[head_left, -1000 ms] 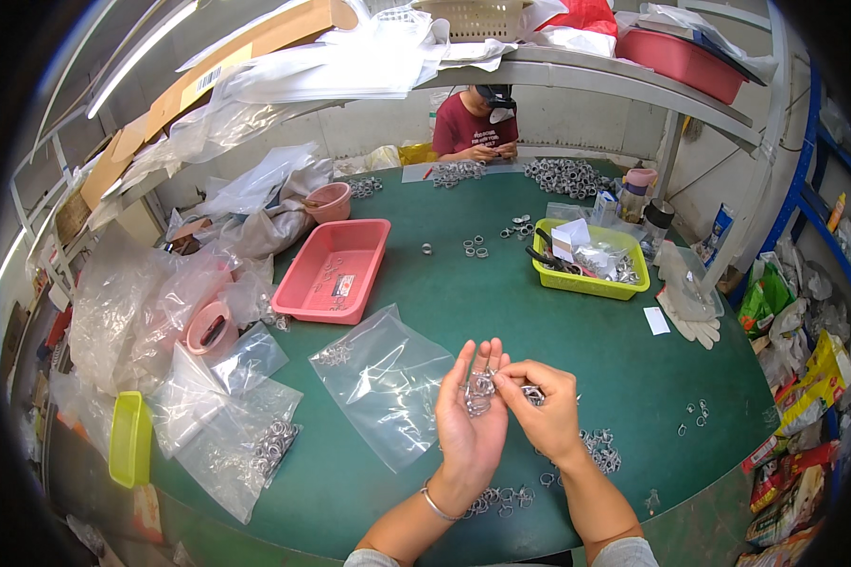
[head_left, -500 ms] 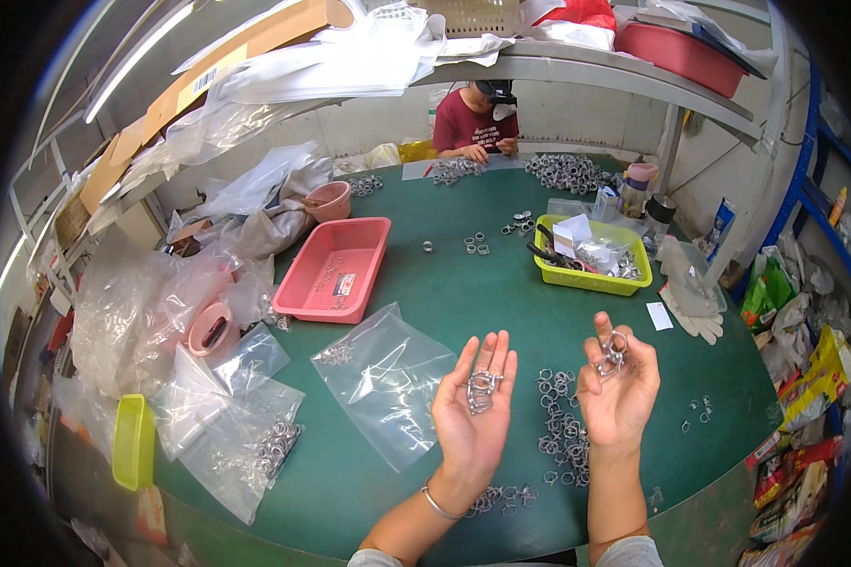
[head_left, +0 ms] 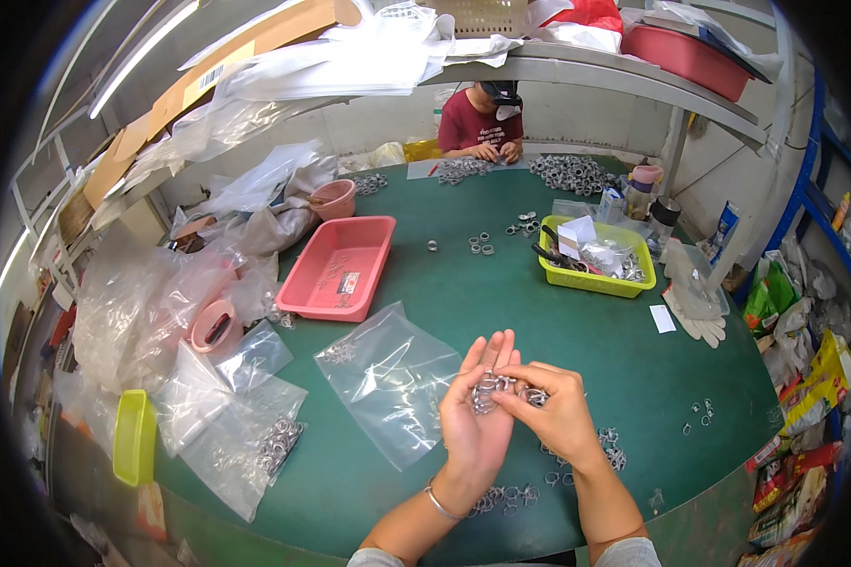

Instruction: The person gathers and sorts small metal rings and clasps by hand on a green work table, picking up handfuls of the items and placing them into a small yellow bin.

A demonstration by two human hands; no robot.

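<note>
My left hand is held palm up above the table, cupping several small grey metal rings against its fingers. Over that palm, my right hand pinches more of the rings between thumb and fingers, right beside those in the left. Loose rings lie on the green table under the right wrist, which partly hides them. Another cluster rests near the front edge, between my forearms. Left of my left hand, a clear plastic bag lies flat with a few small metal pieces at its upper left corner.
Farther left are a pink tray, a clear bag of rings and a green basket. A yellow-green basket of parts and a glove sit at right. Across the table, a person handles parts beside ring piles.
My right hand has moved left from above the ring pile to my left palm, bringing its rings against those there. My left hand stays nearly in place.
</note>
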